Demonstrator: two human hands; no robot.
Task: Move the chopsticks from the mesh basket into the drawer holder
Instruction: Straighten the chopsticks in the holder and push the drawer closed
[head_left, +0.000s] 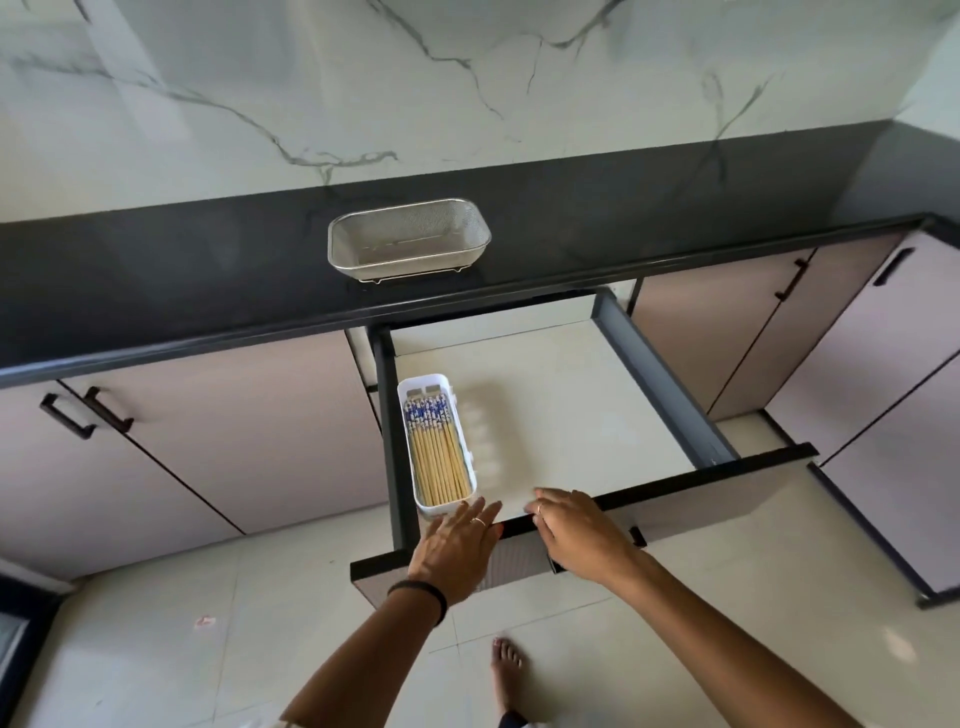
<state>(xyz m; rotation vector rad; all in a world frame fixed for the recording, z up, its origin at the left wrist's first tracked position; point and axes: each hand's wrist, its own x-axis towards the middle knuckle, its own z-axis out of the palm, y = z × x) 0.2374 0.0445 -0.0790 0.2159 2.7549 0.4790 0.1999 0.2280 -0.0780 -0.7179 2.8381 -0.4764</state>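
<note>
Chopsticks (437, 457): bundled in the white holder (418, 499), lower centre of the frame, at the left side of the open drawer (571, 405). Mesh basket (409, 240): on the black table (156, 280), upper centre. Your left hand (457, 540): fingers straight, resting at the drawer's front edge just beside the holder. Your right hand (576, 530): fingers bent over the drawer's front edge.
</note>
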